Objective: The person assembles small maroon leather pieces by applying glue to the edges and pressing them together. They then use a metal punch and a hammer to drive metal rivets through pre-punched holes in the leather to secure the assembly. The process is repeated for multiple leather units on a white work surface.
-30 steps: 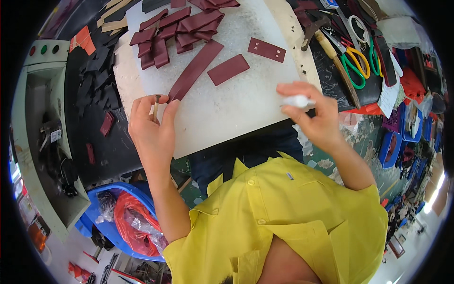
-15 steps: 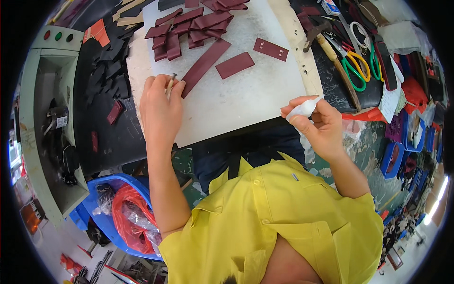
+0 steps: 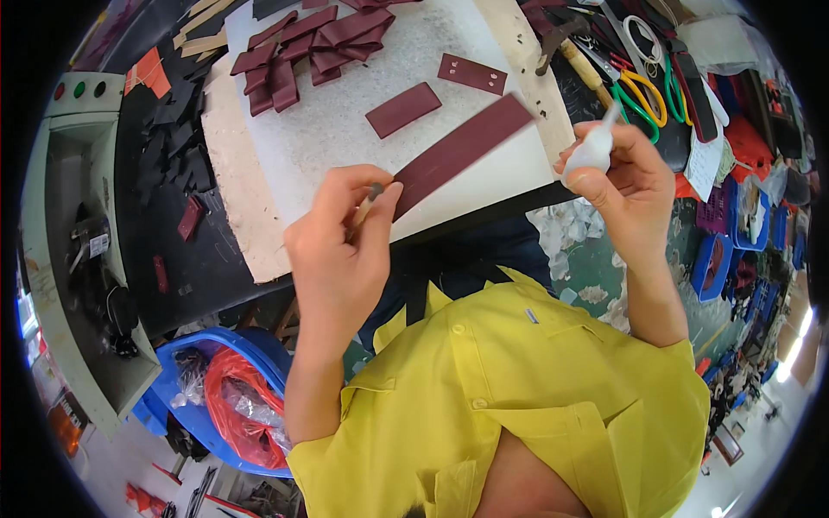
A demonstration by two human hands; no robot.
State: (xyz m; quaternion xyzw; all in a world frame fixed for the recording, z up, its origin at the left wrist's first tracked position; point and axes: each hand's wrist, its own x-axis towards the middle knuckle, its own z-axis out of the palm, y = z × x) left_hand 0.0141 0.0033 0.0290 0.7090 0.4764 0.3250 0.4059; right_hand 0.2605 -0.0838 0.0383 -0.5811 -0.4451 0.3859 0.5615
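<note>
My left hand is closed on one end of a long maroon leather strip, raised and slanting over the white board. In the same hand is a thin stick tool with a dark tip. A small white squeeze bottle with a thin nozzle is pinched in my right hand, by the board's right edge. Beyond the strip lie a plain short maroon piece and another short piece with small shiny marks at its ends. A heap of folded maroon strips sits at the far side.
Right of the board lie a hammer and scissors with coloured handles. Black scraps cover part of the left tabletop, beside a grey box with buttons. A blue tub holding a red bag stands at lower left.
The long strip has come up off the board in my left hand and swung to the right. My left hand moved right and nearer me; my right hand moved right and up with the bottle.
</note>
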